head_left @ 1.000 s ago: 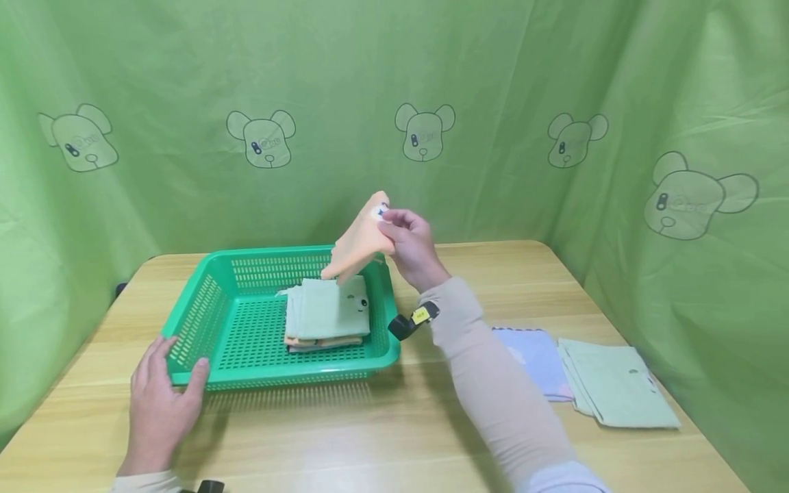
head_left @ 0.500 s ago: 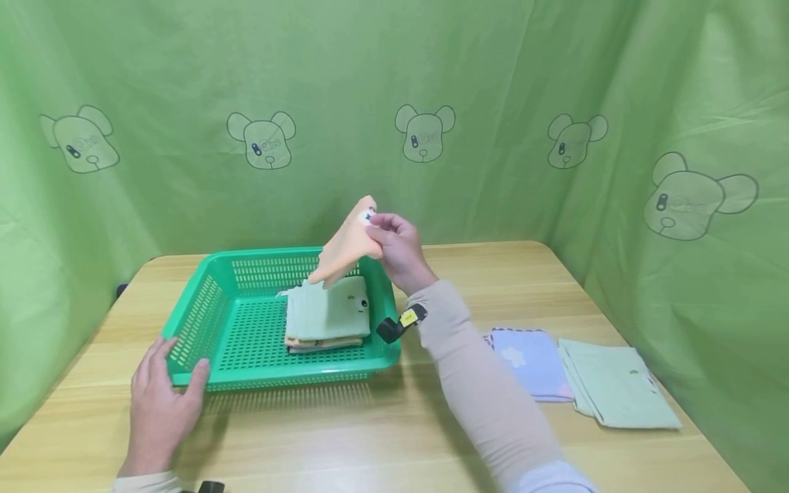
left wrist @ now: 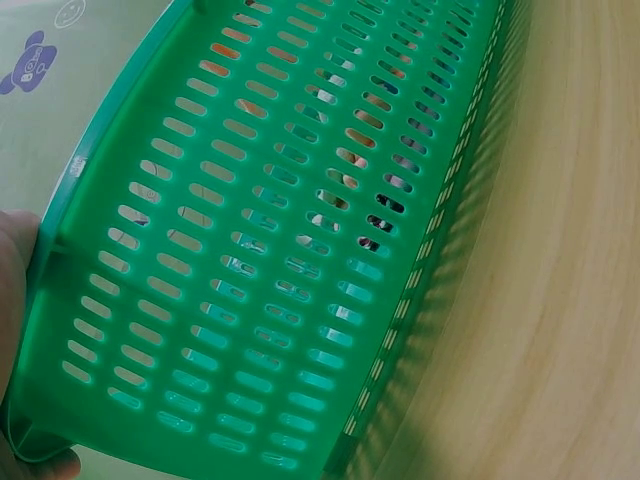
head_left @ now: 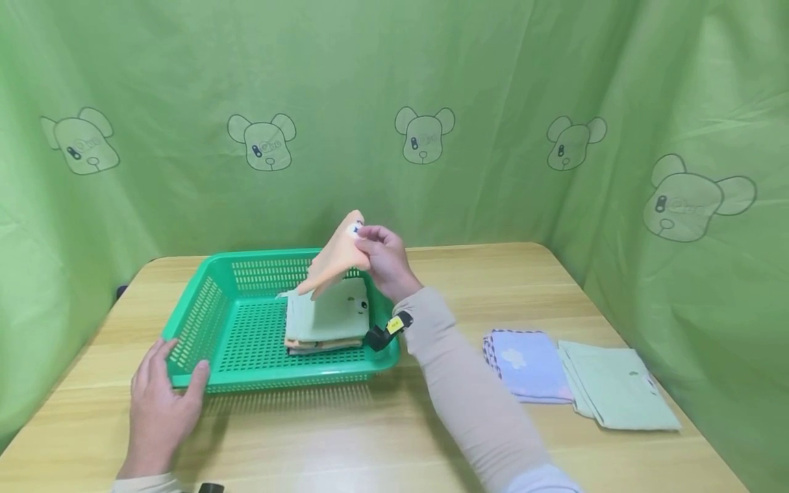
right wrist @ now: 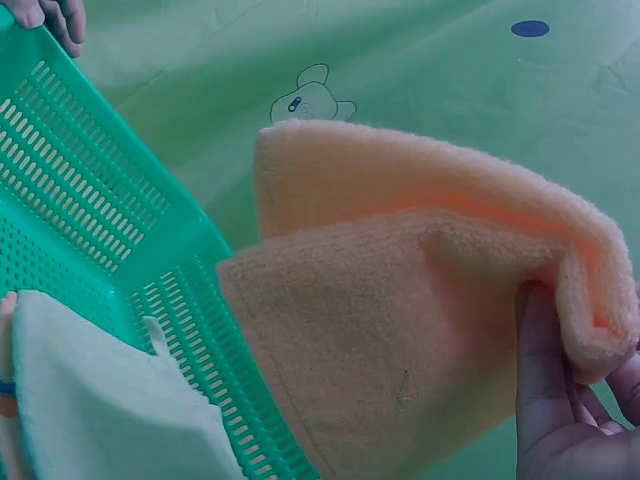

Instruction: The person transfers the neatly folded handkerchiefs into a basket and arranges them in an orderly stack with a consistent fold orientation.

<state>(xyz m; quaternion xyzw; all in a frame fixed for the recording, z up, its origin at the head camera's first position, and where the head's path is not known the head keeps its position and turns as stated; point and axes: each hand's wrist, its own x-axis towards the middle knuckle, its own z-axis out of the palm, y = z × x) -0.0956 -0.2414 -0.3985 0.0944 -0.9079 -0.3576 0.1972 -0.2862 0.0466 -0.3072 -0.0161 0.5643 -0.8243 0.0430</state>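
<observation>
My right hand [head_left: 387,259] pinches a folded orange towel [head_left: 337,259] by one end, beside a white patch with a dark print. The towel's loose end hangs over the right part of a green plastic basket [head_left: 265,378]. In the right wrist view the towel [right wrist: 370,330] shows thick, folded layers between thumb and fingers. Below it, inside the basket, a pale green towel [head_left: 320,318] with a small face tops a stack of folded towels. My left hand [head_left: 165,404] grips the basket's near left corner, its fingers over the rim and its thumb at the front side.
On the table [head_left: 345,445], right of the basket, lie a folded purple towel [head_left: 536,363] with a white flower and another folded pale green towel [head_left: 622,387]. Green curtains [head_left: 345,82] with bear-head drawings surround the table at the back and sides.
My right hand has carried the orange towel left and downward, further over the basket. The purple towel shows more fully as the sleeve moved off it. My left hand has stayed at the corner.
</observation>
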